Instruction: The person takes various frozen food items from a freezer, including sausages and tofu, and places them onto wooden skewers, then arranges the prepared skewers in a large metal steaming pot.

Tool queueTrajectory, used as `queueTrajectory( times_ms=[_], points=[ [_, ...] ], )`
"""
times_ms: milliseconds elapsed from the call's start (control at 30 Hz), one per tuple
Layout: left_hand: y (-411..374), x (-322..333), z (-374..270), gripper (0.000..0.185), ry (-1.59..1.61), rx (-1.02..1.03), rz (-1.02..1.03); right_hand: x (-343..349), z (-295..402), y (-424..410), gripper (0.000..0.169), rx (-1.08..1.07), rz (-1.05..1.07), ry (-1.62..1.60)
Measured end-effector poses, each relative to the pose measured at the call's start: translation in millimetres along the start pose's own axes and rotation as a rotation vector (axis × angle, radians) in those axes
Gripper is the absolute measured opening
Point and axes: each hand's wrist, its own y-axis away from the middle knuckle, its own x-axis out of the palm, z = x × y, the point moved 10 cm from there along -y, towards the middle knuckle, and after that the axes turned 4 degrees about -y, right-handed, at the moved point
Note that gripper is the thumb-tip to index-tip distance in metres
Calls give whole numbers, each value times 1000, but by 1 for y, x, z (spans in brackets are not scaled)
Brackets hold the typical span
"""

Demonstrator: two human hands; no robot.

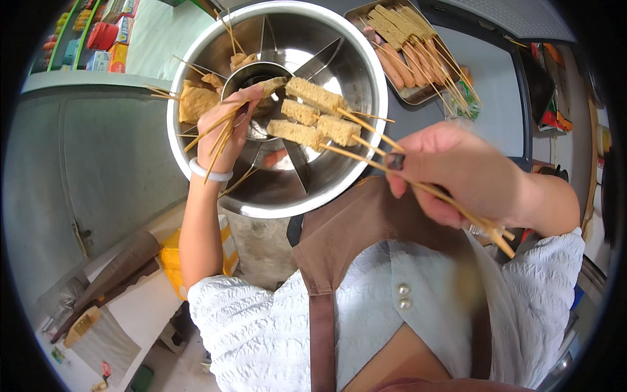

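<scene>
A round stainless steel pot [377, 112] with radial dividers and a central ring stands before me. My right hand [455, 166] grips several bamboo skewers [362, 158] that bear spongy tan pieces, seemingly tofu [316, 95]. Those pieces hang above the pot's right half. Over the central ring, my left hand [228, 122] is closed around several more skewers [220, 139]; a browned piece [273, 86] shows beyond its fingers. Left of that hand, skewered tofu sheets [198, 102] rest in the pot's compartments. A pinkish piece [275, 158] lies in a lower compartment.
A metal tray [411, 100] at the upper right holds skewered sausages [392, 66] and flat tan strips [399, 24]. Shelves with packaged goods [103, 36] stand at the upper left. Below on the left are a yellow box [171, 255] and a white surface with red-handled scissors [105, 372].
</scene>
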Motion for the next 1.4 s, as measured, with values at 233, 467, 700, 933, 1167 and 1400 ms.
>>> queueTrajectory(
  times_ms=[233,467,700,933,1167,1400],
  points=[
    [2,2,3,37,-25,39,22,38,-12,-56,21,53,10,-67],
    [1,5,0,19,-45,-22,50,44,-9,-145,14,-90,-79,-306],
    [18,32,-19,87,-341,200,291,3,15,-143,33,-255,-115,590],
    [50,19,9,131,-158,-119,202,-159,62,-8,24,-852,-1124,1000],
    [27,26,-11,129,-289,23,262,-256,27,-12,18,-682,-1258,1021],
    [25,64,-26,47,-245,74,262,-242,31,-38,12,-757,-1288,1107]
  ],
)
